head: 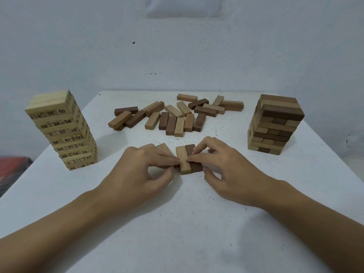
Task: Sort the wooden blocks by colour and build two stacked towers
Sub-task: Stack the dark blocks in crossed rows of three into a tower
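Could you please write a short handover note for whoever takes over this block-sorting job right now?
Hands: left hand and right hand both pinch a short row of blocks lying on the table at the front, light and dark pieces side by side.
Done: the pale numbered tower stands at the left and looks finished. The brown tower stands at the right, several layers high.
Left: the loose pile of brown blocks at the far middle, plus the row in hand, probably all goes onto the brown tower.
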A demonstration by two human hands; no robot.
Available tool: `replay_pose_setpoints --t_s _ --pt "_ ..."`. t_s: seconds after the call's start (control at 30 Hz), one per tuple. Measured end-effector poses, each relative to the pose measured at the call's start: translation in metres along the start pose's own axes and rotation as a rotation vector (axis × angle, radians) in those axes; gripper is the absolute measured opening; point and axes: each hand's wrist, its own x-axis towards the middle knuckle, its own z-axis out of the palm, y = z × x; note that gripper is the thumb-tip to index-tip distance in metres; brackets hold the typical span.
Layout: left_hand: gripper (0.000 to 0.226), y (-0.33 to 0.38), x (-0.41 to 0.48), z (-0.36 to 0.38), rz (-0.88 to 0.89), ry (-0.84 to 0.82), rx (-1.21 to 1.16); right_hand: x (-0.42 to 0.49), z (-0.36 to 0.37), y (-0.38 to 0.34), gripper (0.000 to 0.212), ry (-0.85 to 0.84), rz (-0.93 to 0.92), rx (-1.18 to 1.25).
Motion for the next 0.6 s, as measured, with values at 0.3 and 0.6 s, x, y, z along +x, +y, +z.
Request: replay_pose_setpoints --t_s 0.3,0.6 --pt "0.031 -0.017 0.016 0.004 -0.085 -0.009 -0.175 -0.002 -0.008 0.009 0.038 -0.029 0.080 0.147" --pt "0.105 -0.033 0.010 -0.004 -0.287 -0.075 0.040 0.005 -0.013 0.011 0.039 -0.147 0.185 0.205"
